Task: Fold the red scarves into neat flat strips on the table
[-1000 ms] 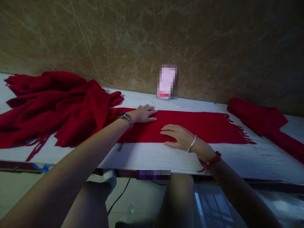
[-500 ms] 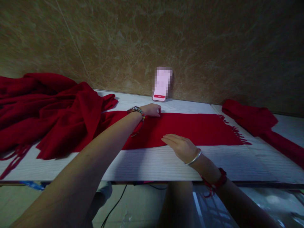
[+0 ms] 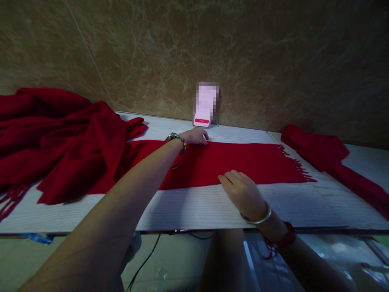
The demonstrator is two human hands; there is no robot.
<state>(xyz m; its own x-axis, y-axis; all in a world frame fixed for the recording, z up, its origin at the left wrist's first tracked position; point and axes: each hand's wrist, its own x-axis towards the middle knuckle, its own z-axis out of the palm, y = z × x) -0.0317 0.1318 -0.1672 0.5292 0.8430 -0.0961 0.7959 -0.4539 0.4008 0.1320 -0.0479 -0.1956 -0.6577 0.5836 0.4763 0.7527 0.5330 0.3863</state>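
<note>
A red fringed scarf (image 3: pixel 243 162) lies stretched across a pale wood-grain table (image 3: pixel 194 207), its tasselled end to the right. My left hand (image 3: pixel 197 136), with a watch and beaded bracelet at the wrist, is at the scarf's far edge. Its thumb and fingers are bent together on the cloth there. My right hand (image 3: pixel 241 192), wearing a metal bangle, rests over the near edge with its fingers curled in. The thumb side touches that edge; what lies under the fingertips is hidden. At left, the scarf runs into a loose heap of red cloth (image 3: pixel 69 142).
A phone (image 3: pixel 203 107) with a blurred screen leans on the brown marbled wall (image 3: pixel 258 61). Another folded red cloth (image 3: pixel 319 150) lies at the table's right. Below the front edge, a black cable (image 3: pixel 144 263) and my leg show.
My right hand has gone from flat fingers to curled ones and moved slightly right along the near edge. My left hand has barely shifted at the far edge.
</note>
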